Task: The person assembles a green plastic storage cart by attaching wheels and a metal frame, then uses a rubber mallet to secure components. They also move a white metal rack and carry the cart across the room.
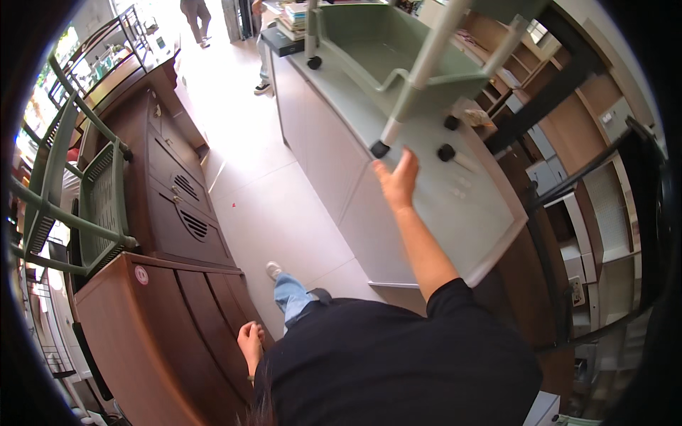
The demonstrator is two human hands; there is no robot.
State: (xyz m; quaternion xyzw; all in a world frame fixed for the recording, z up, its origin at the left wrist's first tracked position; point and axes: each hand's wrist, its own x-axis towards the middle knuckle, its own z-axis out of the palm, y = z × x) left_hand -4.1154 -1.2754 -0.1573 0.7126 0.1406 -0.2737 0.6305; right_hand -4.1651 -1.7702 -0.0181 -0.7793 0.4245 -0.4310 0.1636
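On the grey-topped cabinet stands a rolling storage rack with a green basket, pale legs and black casters. My right hand reaches over the cabinet's edge just below one caster of the rack. Its thumb and fingers are apart, with nothing held. Right of that hand a black caster sits by a short pale tube, and small clear pieces lie nearby. My left hand hangs low beside the brown wooden cabinet, fingers curled in, nothing visible in them.
Another green rack rests on the dark wooden cabinets at left. A pale tiled aisle runs between the furniture. Books are stacked at the far cabinet end. Two people stand farther off. Wooden shelving lines the right.
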